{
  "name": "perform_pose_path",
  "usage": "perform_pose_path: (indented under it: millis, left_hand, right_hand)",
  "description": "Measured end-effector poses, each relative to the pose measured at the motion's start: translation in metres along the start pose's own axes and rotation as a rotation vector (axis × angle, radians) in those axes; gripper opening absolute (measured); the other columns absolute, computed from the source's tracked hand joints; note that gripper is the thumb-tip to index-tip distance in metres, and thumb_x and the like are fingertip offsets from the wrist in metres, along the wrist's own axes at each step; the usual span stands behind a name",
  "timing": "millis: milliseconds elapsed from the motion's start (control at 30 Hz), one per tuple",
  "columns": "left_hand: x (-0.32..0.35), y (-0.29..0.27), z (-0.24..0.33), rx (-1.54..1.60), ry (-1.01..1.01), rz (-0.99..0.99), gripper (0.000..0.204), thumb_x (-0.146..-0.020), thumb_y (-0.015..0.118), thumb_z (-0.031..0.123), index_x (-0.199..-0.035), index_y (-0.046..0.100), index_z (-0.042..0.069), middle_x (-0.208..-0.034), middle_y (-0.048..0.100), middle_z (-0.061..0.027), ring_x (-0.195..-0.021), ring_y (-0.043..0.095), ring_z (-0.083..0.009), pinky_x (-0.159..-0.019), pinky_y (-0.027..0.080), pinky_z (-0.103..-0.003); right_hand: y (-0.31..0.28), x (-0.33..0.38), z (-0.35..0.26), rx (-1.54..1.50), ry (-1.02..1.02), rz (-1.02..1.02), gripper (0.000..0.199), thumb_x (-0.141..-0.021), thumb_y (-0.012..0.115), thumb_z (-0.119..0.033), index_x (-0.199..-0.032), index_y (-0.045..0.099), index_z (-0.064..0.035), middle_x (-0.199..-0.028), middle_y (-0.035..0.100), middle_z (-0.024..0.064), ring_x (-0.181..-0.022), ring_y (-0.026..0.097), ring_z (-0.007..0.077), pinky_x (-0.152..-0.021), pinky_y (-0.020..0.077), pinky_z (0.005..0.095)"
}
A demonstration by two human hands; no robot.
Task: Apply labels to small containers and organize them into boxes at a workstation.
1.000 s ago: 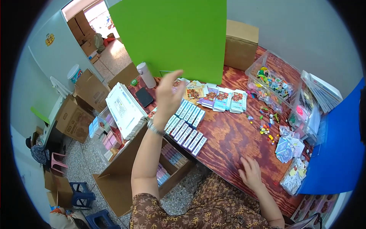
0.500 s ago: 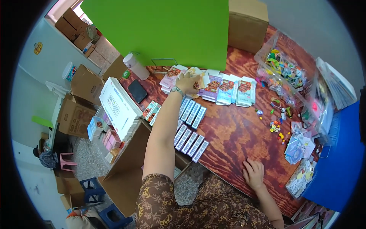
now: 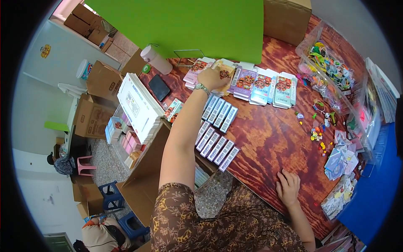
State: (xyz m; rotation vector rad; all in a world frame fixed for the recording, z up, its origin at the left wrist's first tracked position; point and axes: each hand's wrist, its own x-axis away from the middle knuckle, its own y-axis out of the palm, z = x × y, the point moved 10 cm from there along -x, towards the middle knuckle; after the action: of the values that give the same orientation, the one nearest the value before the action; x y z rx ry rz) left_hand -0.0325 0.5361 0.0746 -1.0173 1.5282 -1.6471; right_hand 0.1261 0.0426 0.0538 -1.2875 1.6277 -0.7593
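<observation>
My left hand (image 3: 210,78) reaches across the table to a stack of yellow flat card boxes (image 3: 226,72), its fingers closed about the stack's left side. Part of the stack is hidden under the hand. A pink stack (image 3: 195,70) lies to its left. On its right are purple (image 3: 243,82), light blue (image 3: 262,88) and pale green (image 3: 284,90) stacks, all flat printed card. Nearer me stand two rows of small filled boxes (image 3: 216,147), white edges up. My right hand (image 3: 289,187) rests on the table near its front edge, fingers open and holding nothing.
A green panel (image 3: 180,29) stands behind the stacks, beside a pink bottle (image 3: 156,60) and a dark phone (image 3: 159,87). Clear bins of small colourful trinkets (image 3: 329,65) line the right, with loose trinkets nearby. An open carton (image 3: 142,180) stands at the table's left edge.
The yellow card boxes, splayed before, now lie in a neater stack under my left hand. The view has shifted slightly. My right hand stays resting on the table.
</observation>
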Motion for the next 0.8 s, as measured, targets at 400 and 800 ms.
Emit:
perform_pose_path:
  millis: [400, 800]
  left_hand:
    - [0.006, 0.007, 0.008, 0.053, 0.052, 0.034, 0.074, -0.079, 0.070, 0.054, -0.126, 0.059, -0.003, -0.118, 0.064, -0.0287, -0.107, 0.064, -0.0452, -0.088, 0.056, -0.048]
    - [-0.007, 0.037, 0.007, -0.030, -0.021, -0.077, 0.092, -0.071, 0.072, 0.062, -0.127, 0.055, -0.010, -0.119, 0.063, -0.0312, -0.112, 0.063, -0.0414, -0.094, 0.053, -0.045]
  right_hand:
    - [0.001, 0.005, 0.000, -0.019, 0.001, -0.007, 0.044, -0.080, 0.075, -0.013, -0.122, 0.065, -0.0093, -0.128, 0.059, 0.0102, -0.114, 0.053, 0.0310, -0.101, 0.0415, 0.0495]
    - [-0.001, 0.003, 0.000, -0.018, -0.006, 0.001, 0.045, -0.079, 0.077, -0.013, -0.122, 0.065, -0.0097, -0.127, 0.058, 0.0102, -0.114, 0.053, 0.0303, -0.100, 0.0417, 0.0490]
